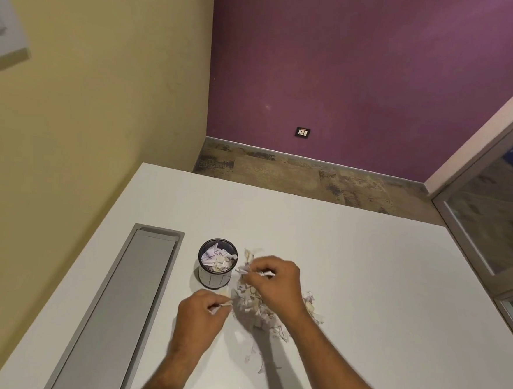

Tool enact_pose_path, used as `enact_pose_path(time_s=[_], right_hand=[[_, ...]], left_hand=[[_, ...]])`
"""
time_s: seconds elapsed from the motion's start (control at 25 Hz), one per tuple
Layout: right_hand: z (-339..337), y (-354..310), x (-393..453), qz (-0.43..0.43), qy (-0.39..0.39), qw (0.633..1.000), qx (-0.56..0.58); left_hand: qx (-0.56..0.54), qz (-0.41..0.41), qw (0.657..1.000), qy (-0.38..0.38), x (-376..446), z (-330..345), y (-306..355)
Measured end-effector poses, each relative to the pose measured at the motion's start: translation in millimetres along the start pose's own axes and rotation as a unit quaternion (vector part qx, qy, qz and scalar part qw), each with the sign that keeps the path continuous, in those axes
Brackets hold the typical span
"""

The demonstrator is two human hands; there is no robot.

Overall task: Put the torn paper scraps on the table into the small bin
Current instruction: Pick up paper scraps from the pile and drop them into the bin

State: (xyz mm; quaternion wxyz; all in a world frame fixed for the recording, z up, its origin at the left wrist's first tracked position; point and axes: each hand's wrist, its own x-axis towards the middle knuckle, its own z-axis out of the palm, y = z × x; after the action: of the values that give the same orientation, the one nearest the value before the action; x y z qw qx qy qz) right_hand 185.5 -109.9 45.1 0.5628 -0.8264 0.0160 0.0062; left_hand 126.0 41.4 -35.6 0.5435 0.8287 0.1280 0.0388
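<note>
We note a white worktop [364, 278] carrying a small bin [216, 264], which stands upright towards the left edge, just right of a grey cable hatch [126, 306]. The bin already holds paper pieces. A heap of scraps [252, 308] lies just right of the bin, near but apart from it, with stray bits trailing towards the near edge. The left hand [199, 316] hovers at the heap's left side, fingers curled, pinching a white scrap. The right hand [276, 282] is over the heap's far part, beside the bin's rim, fingers closed on more scraps. Both hands are slightly blurred.
</note>
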Motion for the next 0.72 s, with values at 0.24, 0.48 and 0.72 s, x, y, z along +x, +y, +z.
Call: enact_pose_path(time_s=[0.24, 0.48, 0.72], right_hand=[[39, -19, 48, -0.072, -0.060, 0.984, -0.150], [61, -19, 55, -0.089, -0.162, 0.935, -0.302], [45, -11, 50, -0.073, -0.122, 0.958, -0.249]], left_hand=[[-0.028, 0.005, 0.996, 0.081, 28, -36, 14], [-0.004, 0.028, 0.995, 0.099, 61, -62, 39], [0.099, 0.042, 0.993, 0.043, 89, -54, 59]])
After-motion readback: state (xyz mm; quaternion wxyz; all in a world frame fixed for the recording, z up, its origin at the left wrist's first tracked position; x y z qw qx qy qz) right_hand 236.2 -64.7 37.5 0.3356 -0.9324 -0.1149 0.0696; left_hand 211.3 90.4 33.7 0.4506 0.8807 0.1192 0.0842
